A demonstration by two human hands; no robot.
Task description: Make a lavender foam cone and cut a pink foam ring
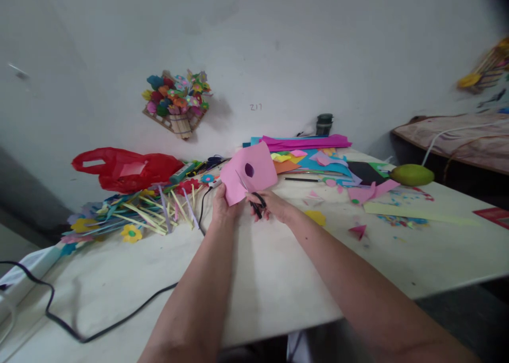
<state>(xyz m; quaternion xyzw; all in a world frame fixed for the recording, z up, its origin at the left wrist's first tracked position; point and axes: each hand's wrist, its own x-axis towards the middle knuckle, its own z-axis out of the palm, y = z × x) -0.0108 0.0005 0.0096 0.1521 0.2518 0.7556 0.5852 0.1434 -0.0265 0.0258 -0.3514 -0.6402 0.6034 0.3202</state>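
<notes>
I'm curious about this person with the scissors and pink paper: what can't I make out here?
All in the head view:
- Most fingers of the left hand: hidden behind the pink paper.
- The dark oval, hole or patch: too blurred.
- Contents of the red plastic bag: hidden by its folds.
- The red item at far right: cut off by the picture's edge.

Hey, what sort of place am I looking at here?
Probably a craft workspace: the right hand holds scissors at a pink sheet, and colourful flowers lie on the table.
</notes>
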